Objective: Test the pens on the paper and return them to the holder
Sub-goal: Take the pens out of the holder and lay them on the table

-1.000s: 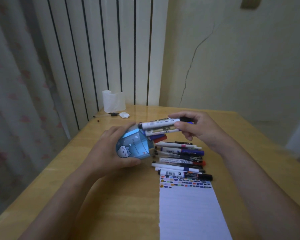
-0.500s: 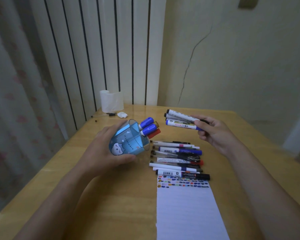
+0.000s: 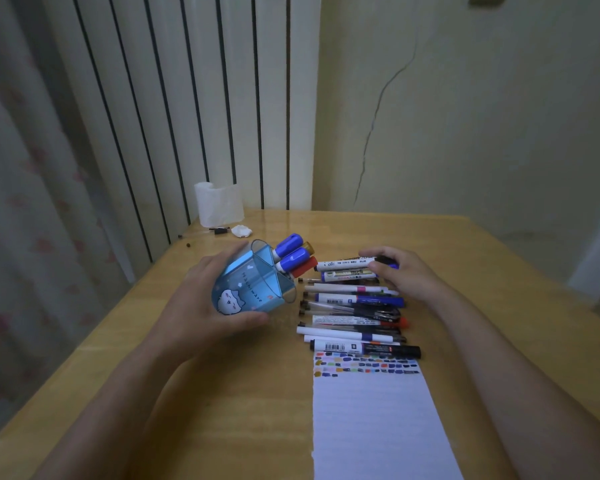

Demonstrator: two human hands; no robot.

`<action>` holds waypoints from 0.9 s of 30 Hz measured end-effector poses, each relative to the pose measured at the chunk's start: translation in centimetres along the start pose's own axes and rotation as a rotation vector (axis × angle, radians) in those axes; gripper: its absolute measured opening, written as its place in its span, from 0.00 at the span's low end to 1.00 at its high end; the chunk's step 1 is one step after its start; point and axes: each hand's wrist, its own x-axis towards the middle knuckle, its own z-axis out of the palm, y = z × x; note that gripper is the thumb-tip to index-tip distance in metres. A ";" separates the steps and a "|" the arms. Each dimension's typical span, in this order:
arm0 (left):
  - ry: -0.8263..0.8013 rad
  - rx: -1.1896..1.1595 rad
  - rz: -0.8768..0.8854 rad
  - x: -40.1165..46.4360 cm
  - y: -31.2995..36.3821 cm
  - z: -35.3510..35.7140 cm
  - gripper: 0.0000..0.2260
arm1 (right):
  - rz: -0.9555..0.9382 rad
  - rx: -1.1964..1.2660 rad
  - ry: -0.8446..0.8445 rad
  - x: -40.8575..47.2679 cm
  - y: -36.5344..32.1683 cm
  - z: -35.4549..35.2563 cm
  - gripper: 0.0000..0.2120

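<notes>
The left hand (image 3: 201, 306) wraps round the blue holder (image 3: 250, 289), tipped with its mouth facing right and three capped markers (image 3: 293, 259) sticking out. The right hand (image 3: 406, 275) pinches two white markers (image 3: 347, 269) at their right ends, low over the far end of the pen row (image 3: 357, 313) on the table (image 3: 222, 393). Lined paper (image 3: 374, 417) with colour swatches lies nearer. Behind stand a ribbed panel (image 3: 187, 98) and cracked wall (image 3: 465, 116). Half a second ago the right hand held its markers higher.
</notes>
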 end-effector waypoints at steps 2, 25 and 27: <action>-0.003 -0.004 -0.008 0.0 0.1 0.0 0.47 | 0.010 -0.014 -0.009 0.0 0.2 0.0 0.12; -0.011 -0.005 -0.009 0.1 0.0 0.1 0.47 | -0.015 -0.194 0.109 0.7 3.0 2.0 0.09; -0.013 -0.006 -0.013 0.1 0.0 0.1 0.47 | 0.001 -0.226 0.119 0.9 3.0 2.0 0.09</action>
